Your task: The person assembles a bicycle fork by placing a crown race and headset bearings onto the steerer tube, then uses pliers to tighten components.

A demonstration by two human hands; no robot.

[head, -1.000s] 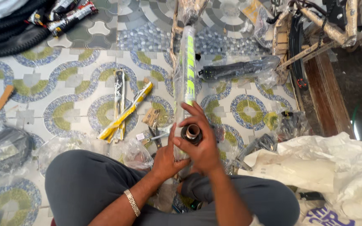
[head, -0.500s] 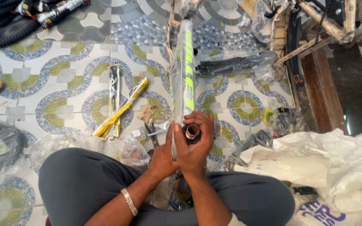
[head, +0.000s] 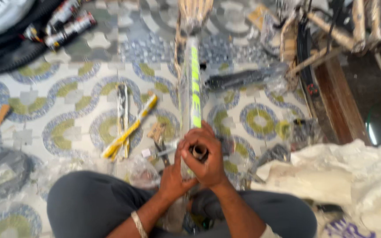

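Patterned tile floor point(head: 80, 128) with blue and green rings, cluttered with parts and plastic wrap; black tyres point(head: 5, 53) in the upper left of the frame, a wooden ledge point(head: 336, 101) and wrapped frame tubes at upper right, crumpled white sheeting point(head: 353, 185) at lower right. The person sits cross-legged at the bottom centre. A long bicycle frame tube in clear plastic wrap with a neon green stripe point(head: 192, 88) runs from the hands up the centre of the frame. The right hand point(head: 206, 161) is curled around the tube's near end, fingers closed about a short dark round fitting point(head: 199, 152) at the opening. The left hand point(head: 173, 174) presses against the tube just beside it, bracing. A yellow and white wrapped rod point(head: 131, 128) and small tools lie left of centre, untouched. Blurred view, so the fitting looks only partly seated, possibly. Wrap is mostly on; most parts around lie loose, so assembly appears early.
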